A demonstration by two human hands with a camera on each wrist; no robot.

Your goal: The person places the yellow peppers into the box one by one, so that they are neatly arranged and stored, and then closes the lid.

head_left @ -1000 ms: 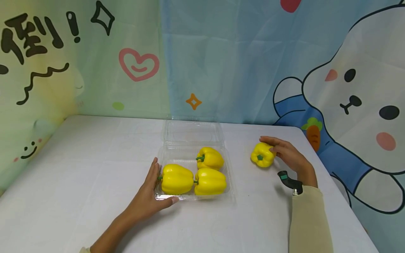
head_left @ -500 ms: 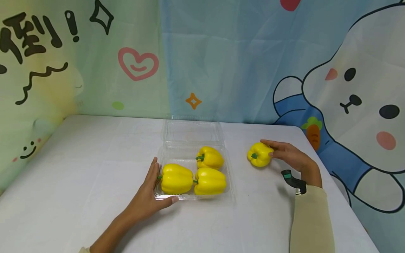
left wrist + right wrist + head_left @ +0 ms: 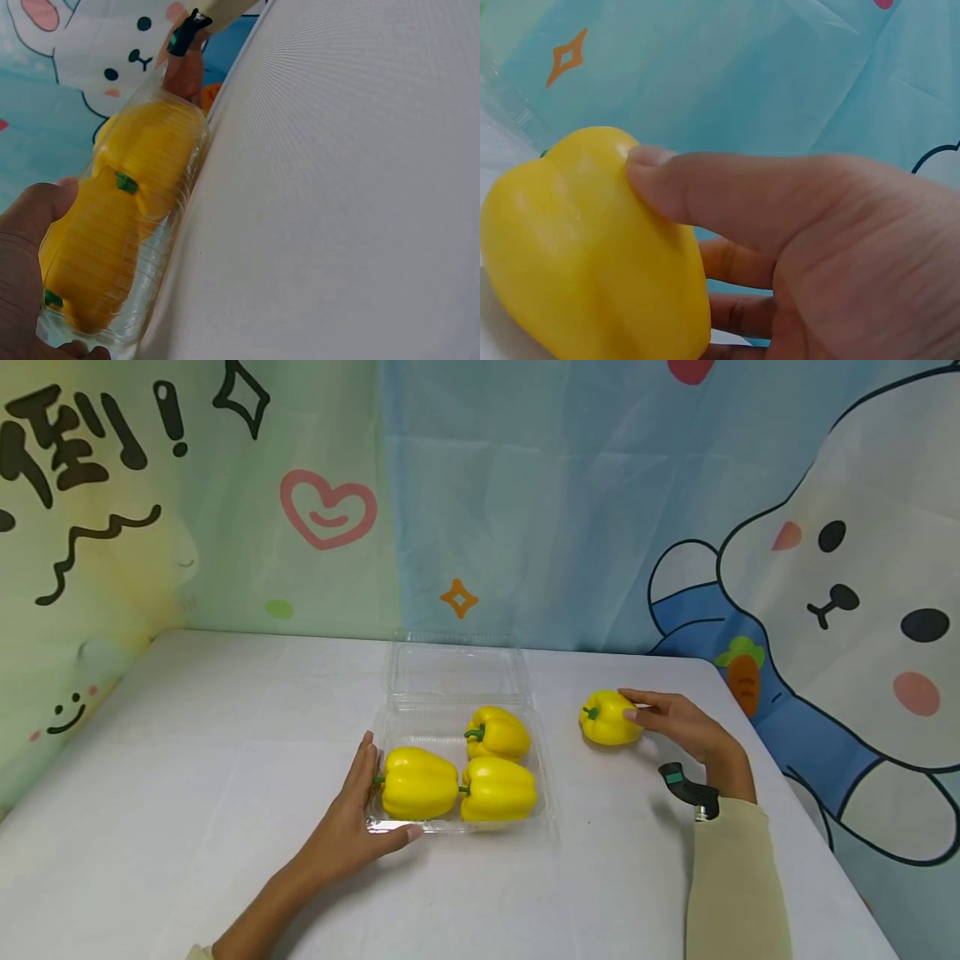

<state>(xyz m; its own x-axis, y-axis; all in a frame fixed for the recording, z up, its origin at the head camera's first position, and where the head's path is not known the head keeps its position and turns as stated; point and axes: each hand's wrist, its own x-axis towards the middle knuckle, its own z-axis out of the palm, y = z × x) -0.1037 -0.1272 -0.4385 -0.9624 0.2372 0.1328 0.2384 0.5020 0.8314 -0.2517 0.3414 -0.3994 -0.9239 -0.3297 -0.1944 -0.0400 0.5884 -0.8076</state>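
In the head view, a yellow bell pepper (image 3: 606, 720) on the right side of the table is held by my right hand (image 3: 690, 727), its green stem turned to the left. The right wrist view shows the thumb (image 3: 667, 184) pressed on the pepper's side, with the other fingers partly hidden behind it. My left hand (image 3: 348, 822) grips the near left corner of a clear plastic clamshell container (image 3: 435, 727), thumb along the front rim and fingers along the left wall. Three yellow bell peppers (image 3: 420, 783) lie inside the container.
The container's clear lid (image 3: 457, 672) stands open toward the back of the white-covered table (image 3: 225, 760). Behind the table hangs a printed cloth backdrop (image 3: 525, 510), which also runs along the right side. A black wrist-worn device (image 3: 688, 792) sits at the right wrist.
My right hand has turned the bell pepper and shifted it slightly left, so its stem now points left instead of toward the camera. The left hand and the container stay in place.
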